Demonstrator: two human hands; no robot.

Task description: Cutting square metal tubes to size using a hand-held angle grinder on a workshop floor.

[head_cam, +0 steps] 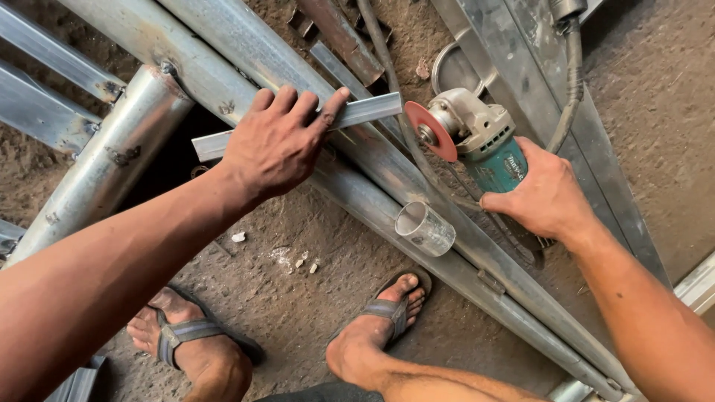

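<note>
The left hand presses a flat steel strip down across the long galvanised pipe, fingers closed over it. Just right of that pipe, the right hand grips a teal angle grinder, its red disc near the strip's free end. I'd judge firm pressure and fingers kept back matter. A short open tube stub on the pipe looks empty.
</note>
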